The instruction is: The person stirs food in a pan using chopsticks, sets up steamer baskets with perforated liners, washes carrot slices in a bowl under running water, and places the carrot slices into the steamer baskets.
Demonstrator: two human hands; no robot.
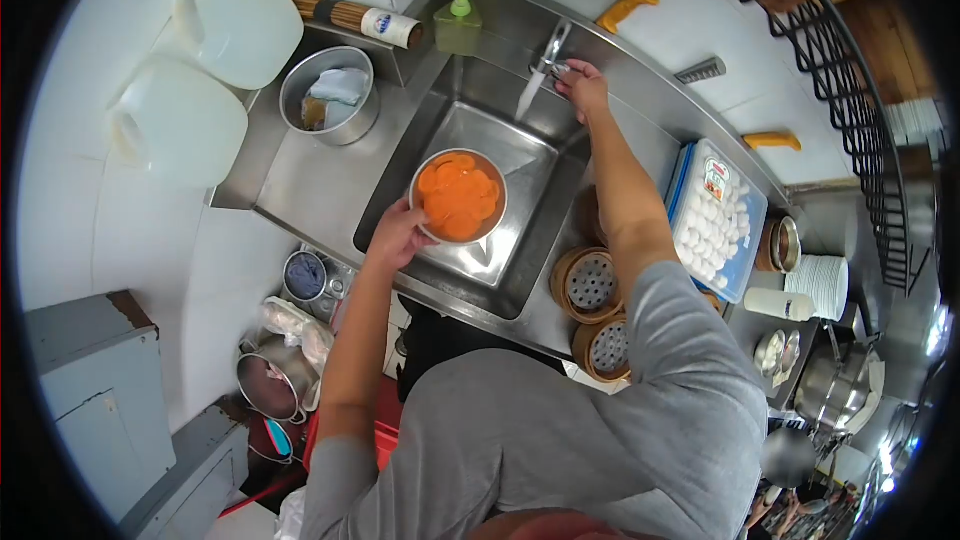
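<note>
Over the steel sink (500,135), my left hand (398,234) grips the near-left rim of a round metal bowl (504,215). Orange slices, which look like carrot, fill the bowl (460,195). My right hand (583,88) is closed on the handle at the right side of the faucet (557,45). Water (530,95) runs from the spout into the sink, beyond the bowl and not into it.
Left of the sink stand a metal pot with cloths (330,90) and two large plastic jugs (180,120). A green-topped soap bottle (458,25) is behind. Bamboo steamers (590,285), a tray of white balls (712,215) and stacked plates (822,285) stand right.
</note>
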